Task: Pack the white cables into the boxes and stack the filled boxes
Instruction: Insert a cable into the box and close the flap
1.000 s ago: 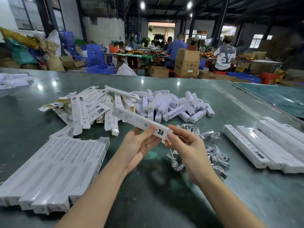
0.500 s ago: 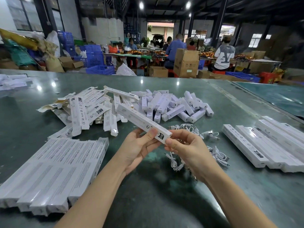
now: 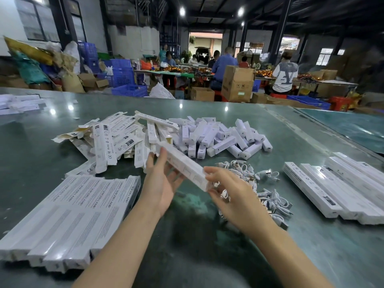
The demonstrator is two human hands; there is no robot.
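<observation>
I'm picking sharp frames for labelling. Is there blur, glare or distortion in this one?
Head view: the held box and both hands are motion-smeared; ceiling lamps leave glare spots on the green table; wide-angle distortion bends the table edges; the flat boxes keep readable print.

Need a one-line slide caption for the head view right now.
Both hands hold a long white box above the green table, left hand cradling it, right hand pinching its near end, beside loose white cables.
</observation>
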